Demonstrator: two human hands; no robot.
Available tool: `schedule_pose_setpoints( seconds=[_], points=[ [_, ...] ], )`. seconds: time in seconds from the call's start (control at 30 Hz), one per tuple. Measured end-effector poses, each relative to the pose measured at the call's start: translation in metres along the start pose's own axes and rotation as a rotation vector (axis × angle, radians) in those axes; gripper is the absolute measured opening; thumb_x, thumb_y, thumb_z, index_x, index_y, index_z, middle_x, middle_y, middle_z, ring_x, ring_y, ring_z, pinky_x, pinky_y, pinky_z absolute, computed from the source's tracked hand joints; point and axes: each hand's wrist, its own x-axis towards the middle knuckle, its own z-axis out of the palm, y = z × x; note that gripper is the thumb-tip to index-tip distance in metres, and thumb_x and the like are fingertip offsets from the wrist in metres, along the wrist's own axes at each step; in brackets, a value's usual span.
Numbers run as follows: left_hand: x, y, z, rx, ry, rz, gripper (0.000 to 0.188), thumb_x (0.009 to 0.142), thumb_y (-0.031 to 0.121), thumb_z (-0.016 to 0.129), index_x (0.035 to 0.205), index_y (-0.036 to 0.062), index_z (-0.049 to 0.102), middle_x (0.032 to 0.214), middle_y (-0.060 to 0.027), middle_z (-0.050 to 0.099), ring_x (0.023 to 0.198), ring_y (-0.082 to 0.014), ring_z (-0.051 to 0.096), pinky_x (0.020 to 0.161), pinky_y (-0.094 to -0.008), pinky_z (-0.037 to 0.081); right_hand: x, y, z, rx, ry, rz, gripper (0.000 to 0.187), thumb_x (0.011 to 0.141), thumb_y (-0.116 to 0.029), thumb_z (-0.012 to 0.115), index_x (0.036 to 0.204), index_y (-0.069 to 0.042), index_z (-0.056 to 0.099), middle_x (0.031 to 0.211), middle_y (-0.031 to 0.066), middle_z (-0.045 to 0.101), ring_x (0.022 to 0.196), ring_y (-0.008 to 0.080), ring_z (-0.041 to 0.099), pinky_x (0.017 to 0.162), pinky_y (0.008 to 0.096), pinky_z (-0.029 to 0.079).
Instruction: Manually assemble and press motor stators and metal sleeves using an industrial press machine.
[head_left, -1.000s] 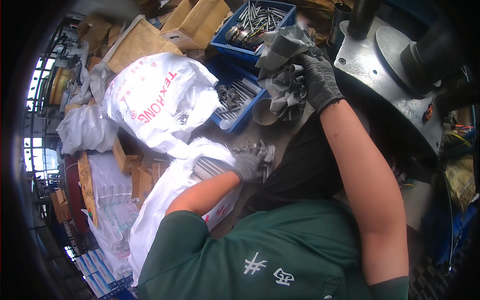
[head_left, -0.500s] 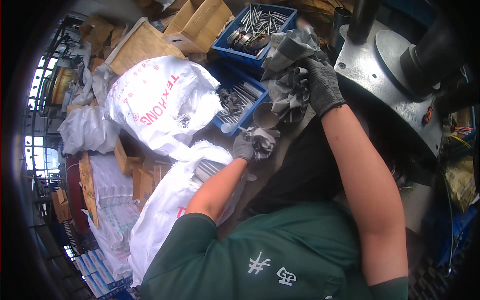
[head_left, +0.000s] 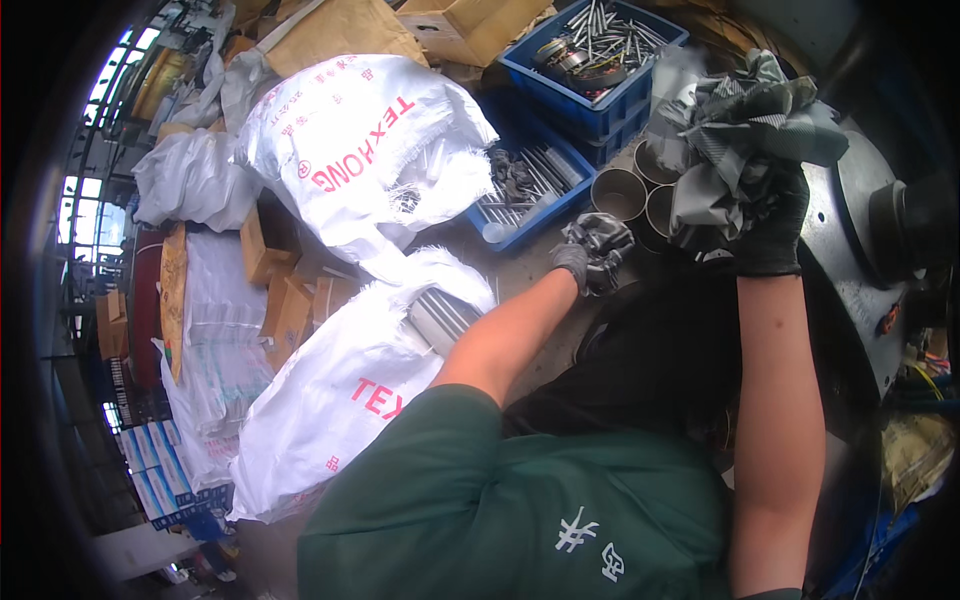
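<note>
My right hand (head_left: 778,225), in a dark glove, is closed on a large crumpled bundle of grey sheet material (head_left: 745,130), which may be cloth or plastic. The bundle hides most of the fingers. Just left of it stand several round metal cups or tube ends, one of them an open metal cylinder (head_left: 619,194). My left hand (head_left: 592,256), in a grey glove, is curled near that cylinder. Shiny, wrinkled grey material shows at its fingers; whether this is the glove or something held is unclear.
Blue bins hold metal rods, an upper bin (head_left: 610,110) and a lower bin (head_left: 520,235). White woven sacks (head_left: 350,170) lie to the left, one with grey metal lengths (head_left: 440,318) poking out. Cardboard boxes (head_left: 460,30) sit behind. A metal machine plate (head_left: 850,230) stands at right.
The view has swung, so the bins and sacks sit further up or right. My right hand, still gripping the bundle, has moved right, uncovering more metal cylinders. My left hand remains curled.
</note>
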Motion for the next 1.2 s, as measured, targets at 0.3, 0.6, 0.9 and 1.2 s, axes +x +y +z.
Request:
schedule_pose_setpoints(
  seconds=[0.3, 0.6, 0.9, 1.2],
  points=[
    [0.111, -0.026, -0.038, 1.988, 0.022, 0.532, 0.027, 0.105, 0.025, 0.048, 0.101, 0.0089, 0.069, 0.082, -0.006, 0.068, 0.067, -0.0207, 0.067, 0.065, -0.0379, 0.056, 0.029, 0.011, -0.042, 0.161, -0.41, 0.371, 0.031, 0.102, -0.023, 0.052, 0.118, 0.001, 0.064, 0.109, 0.0142, 0.071, 0.097, 0.0253, 0.072, 0.087, 0.0376, 0.06],
    [-0.014, -0.225, 0.076, 2.042, 0.001, -0.033, 0.03, 0.097, 0.015, 0.057, 0.127, 0.0108, 0.059, 0.112, -0.0053, 0.067, 0.093, -0.0207, 0.069, 0.079, -0.0369, 0.059, 0.02, 0.024, -0.014, -0.302, -0.041, 0.48, 0.021, 0.094, -0.02, 0.064, 0.109, -0.007, 0.065, 0.089, 0.007, 0.067, 0.073, 0.0179, 0.066, 0.064, 0.0322, 0.057],
    [-0.099, -0.324, 0.102, 2.369, -0.353, -0.52, 0.04, 0.107, 0.021, 0.055, 0.144, 0.0077, 0.049, 0.131, -0.0047, 0.061, 0.115, -0.0111, 0.059, 0.098, -0.0297, 0.05, -0.032, 0.02, 0.016, -0.175, -0.466, 0.548, 0.037, 0.096, -0.027, 0.07, 0.126, -0.008, 0.064, 0.111, 0.0079, 0.07, 0.096, 0.0168, 0.07, 0.083, 0.0308, 0.06],
    [-0.164, -0.266, 0.132, 3.08, -0.401, -0.181, 0.072, 0.091, 0.029, 0.075, 0.151, 0.0072, 0.042, 0.138, -0.013, 0.056, 0.129, -0.0229, 0.055, 0.104, -0.0402, 0.051, 0.002, 0.039, 0.011, -0.693, -0.264, 0.157, 0.023, 0.089, -0.017, 0.073, 0.109, -0.005, 0.072, 0.091, 0.0019, 0.07, 0.081, 0.0092, 0.064, 0.073, 0.0264, 0.052]
  ],
)
